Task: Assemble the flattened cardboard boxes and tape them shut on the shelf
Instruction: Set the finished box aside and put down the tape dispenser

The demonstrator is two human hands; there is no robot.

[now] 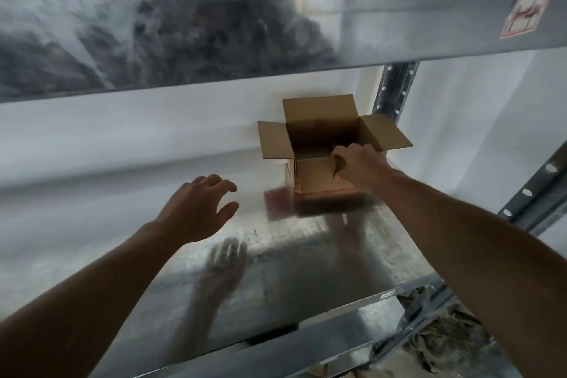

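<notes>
The cardboard box stands upright and open on the metal shelf, towards its far right end, close to the white wall behind it and just left of the upright steel post with its row of holes. Its far flap stands up against the wall, while the left and right flaps are spread outward to the sides. The base of the box is blurred, and its brown shape reflects in the shiny shelf surface in front of it. The right hand grips the near side of the box at its top edge, fingers hooked over into the opening and thumb on the outer face. The left hand hovers above the shelf to the left of the box and apart from it, holding nothing, its fingers spread and lightly bent; its dim reflection shows on the metal below it. Both bare forearms reach in from the near edge. Above, the underside of an upper shelf spans the view, with a red and white sticker at its right end. Below the near right corner lies some crumpled brown material, too blurred to identify.
</notes>
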